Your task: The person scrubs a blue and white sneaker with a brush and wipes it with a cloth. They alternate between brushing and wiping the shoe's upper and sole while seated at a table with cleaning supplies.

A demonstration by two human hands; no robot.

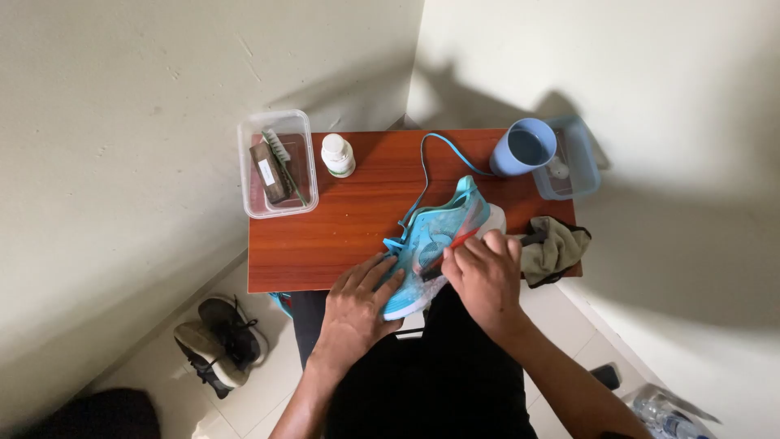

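A turquoise sports shoe (435, 232) with a red stripe lies on its side at the front edge of a small red-brown wooden table (341, 236). My left hand (357, 305) presses on the shoe's near end and steadies it. My right hand (486, 276) is closed on a dark-handled brush (530, 238) held against the shoe's side; most of the brush is hidden under my fingers. A blue lace (431, 154) trails from the shoe toward the back of the table.
A clear plastic tub (278, 162) holding brushes stands at the back left, a white bottle (337, 154) beside it. A blue cup (524, 148) and a clear box (577, 158) sit at back right, an olive cloth (554, 250) at the right edge. Dark shoes (219, 341) lie on the floor.
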